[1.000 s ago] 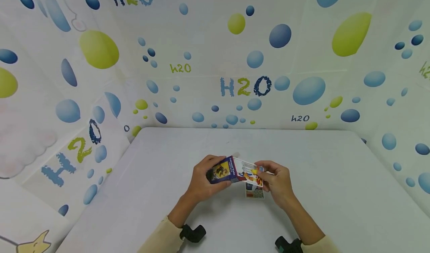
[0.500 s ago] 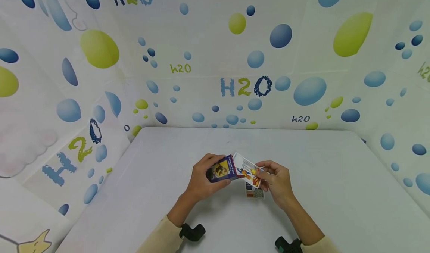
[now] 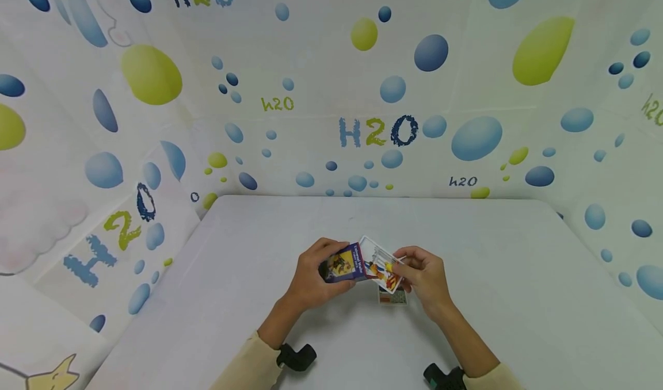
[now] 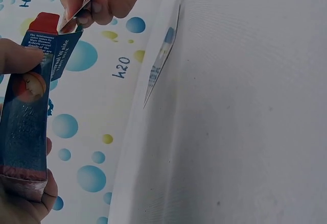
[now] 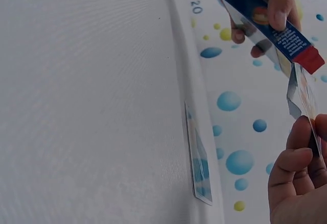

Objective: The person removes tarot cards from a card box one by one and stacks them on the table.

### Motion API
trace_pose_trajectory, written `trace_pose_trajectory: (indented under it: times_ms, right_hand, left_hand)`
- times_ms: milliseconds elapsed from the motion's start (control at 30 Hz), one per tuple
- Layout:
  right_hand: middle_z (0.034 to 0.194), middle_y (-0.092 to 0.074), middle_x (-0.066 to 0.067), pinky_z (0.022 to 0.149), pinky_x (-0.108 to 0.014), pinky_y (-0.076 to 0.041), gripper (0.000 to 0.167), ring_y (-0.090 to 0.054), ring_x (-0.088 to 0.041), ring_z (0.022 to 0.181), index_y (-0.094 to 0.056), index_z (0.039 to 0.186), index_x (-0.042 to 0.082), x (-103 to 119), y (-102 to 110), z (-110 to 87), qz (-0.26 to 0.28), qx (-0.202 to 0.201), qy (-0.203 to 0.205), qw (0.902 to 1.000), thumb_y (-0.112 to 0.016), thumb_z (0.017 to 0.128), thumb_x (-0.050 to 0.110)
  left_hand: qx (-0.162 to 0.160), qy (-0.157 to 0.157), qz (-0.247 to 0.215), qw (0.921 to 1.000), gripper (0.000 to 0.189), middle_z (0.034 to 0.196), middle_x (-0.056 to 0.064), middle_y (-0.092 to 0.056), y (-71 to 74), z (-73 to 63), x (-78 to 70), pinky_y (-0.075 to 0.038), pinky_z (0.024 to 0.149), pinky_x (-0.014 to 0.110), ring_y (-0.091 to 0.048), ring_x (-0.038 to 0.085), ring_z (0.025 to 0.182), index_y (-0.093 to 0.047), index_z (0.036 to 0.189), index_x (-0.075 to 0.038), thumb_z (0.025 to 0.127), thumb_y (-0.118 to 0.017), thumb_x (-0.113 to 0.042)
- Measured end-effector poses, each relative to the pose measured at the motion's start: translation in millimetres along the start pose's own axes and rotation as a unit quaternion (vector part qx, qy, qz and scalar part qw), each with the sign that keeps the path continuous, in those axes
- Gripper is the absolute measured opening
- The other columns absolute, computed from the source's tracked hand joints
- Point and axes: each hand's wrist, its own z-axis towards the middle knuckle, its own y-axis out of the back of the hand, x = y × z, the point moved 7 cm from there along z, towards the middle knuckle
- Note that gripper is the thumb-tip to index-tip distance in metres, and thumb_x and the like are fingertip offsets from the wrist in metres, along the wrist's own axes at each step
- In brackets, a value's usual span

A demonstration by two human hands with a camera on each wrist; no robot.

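Left hand (image 3: 313, 275): grips box (image 3: 343, 263), presumably to steady it
Right hand (image 3: 427, 275): pinches held card (image 3: 377, 260) near its end, likely for control
Held card: at box's opened end
Lower card (image 3: 392, 298): flat on table (image 3: 248, 252)

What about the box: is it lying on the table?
No, the left wrist view shows the left hand gripping the box up off the table.
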Motion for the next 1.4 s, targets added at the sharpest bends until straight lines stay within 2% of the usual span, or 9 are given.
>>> trace_pose_trajectory:
  times_ms: [200, 333, 467, 700, 833, 1033, 1267, 1400]
  right_hand:
    - [0.078, -0.065, -0.012, 0.049, -0.031, -0.048, 0.015, -0.054, -0.02, 0.06, -0.068, 0.104, 0.0, 8, 0, -0.3, -0.06, 0.006, 0.025, 0.9979, -0.068, 0.089, -0.002]
    - [0.079, -0.067, -0.013, 0.051, -0.029, -0.048, 0.018, -0.055, -0.019, 0.062, -0.068, 0.105, 0.004, 15, -1, -1.4, -0.094, 0.02, 0.044, 0.9944, -0.068, 0.088, -0.003]
    - [0.077, -0.067, -0.013, 0.053, -0.025, -0.048, 0.02, -0.055, -0.018, 0.064, -0.066, 0.106, 0.003, 22, -5, -4.2, -0.112, 0.043, 0.059, 0.9911, -0.071, 0.087, -0.003]
    - [0.079, -0.07, -0.009, 0.063, -0.027, -0.055, 0.02, -0.062, -0.021, 0.071, -0.065, 0.105, 0.007, 26, -13, -7.8, -0.134, 0.077, 0.078, 0.9849, -0.068, 0.088, -0.004]
    - [0.078, -0.069, -0.008, 0.059, -0.028, -0.055, 0.022, -0.061, -0.021, 0.068, -0.065, 0.106, 0.009, 28, -17, -10.3, -0.146, 0.093, 0.087, 0.981, -0.066, 0.089, -0.004]
    - [0.074, -0.066, -0.005, 0.055, -0.027, -0.052, 0.022, -0.058, -0.018, 0.064, -0.067, 0.105, 0.012, 29, -19, -12.5, -0.171, 0.093, 0.097, 0.9762, -0.065, 0.09, -0.003]
    - [0.09, -0.074, -0.005, 0.059, -0.029, -0.054, 0.018, -0.062, -0.02, 0.068, -0.07, 0.102, 0.013, 31, -20, -13.0, -0.179, 0.097, 0.107, 0.9733, -0.063, 0.093, 0.0]
    - [0.091, -0.074, -0.004, 0.059, -0.029, -0.054, 0.017, -0.063, -0.02, 0.069, -0.072, 0.104, 0.014, 31, -19, -13.3, -0.181, 0.092, 0.102, 0.974, -0.064, 0.094, 0.002]
  left_hand:
    - [0.016, 0.005, 0.003, 0.9999, 0.066, 0.122, -0.004, -0.06, -1.4, 1.4, -0.5, -0.053, 0.088, 0.032, -0.056, 0.016, 0.106, -0.066, 0.134, -0.021, 0.072, -0.088, -0.025]
    - [0.025, 0.01, 0.004, 0.9996, 0.065, 0.121, -0.005, -0.061, -2.3, 2.2, -0.3, -0.053, 0.088, 0.033, -0.057, 0.015, 0.106, -0.066, 0.133, -0.02, 0.072, -0.088, -0.026]
    - [0.03, 0.007, -0.001, 0.9995, 0.066, 0.121, -0.003, -0.061, -2.7, 2.8, -0.2, -0.052, 0.089, 0.034, -0.057, 0.016, 0.107, -0.066, 0.134, -0.02, 0.072, -0.088, -0.026]
    - [0.045, -0.006, -0.014, 0.9989, 0.065, 0.12, -0.003, -0.062, -6.9, 2.3, -3.9, -0.052, 0.09, 0.035, -0.058, 0.017, 0.106, -0.068, 0.132, -0.019, 0.071, -0.088, -0.023]
    - [0.057, -0.016, -0.013, 0.9982, 0.066, 0.119, -0.003, -0.062, -11.5, 1.1, -6.5, -0.053, 0.09, 0.034, -0.058, 0.015, 0.106, -0.068, 0.132, -0.018, 0.069, -0.088, -0.024]
    - [0.055, -0.013, -0.007, 0.9984, 0.065, 0.119, -0.005, -0.062, -14.8, -0.8, -6.9, -0.054, 0.089, 0.033, -0.058, 0.014, 0.105, -0.068, 0.131, -0.019, 0.069, -0.087, -0.025]
    - [0.052, -0.02, -0.007, 0.9984, 0.065, 0.119, -0.005, -0.062, -14.2, 0.1, -7.2, -0.053, 0.088, 0.033, -0.059, 0.013, 0.104, -0.068, 0.131, -0.019, 0.069, -0.087, -0.024]
    - [0.048, -0.025, -0.008, 0.9985, 0.065, 0.12, -0.003, -0.062, -12.3, 0.7, -5.9, -0.053, 0.088, 0.033, -0.059, 0.014, 0.104, -0.068, 0.131, -0.017, 0.069, -0.088, -0.025]
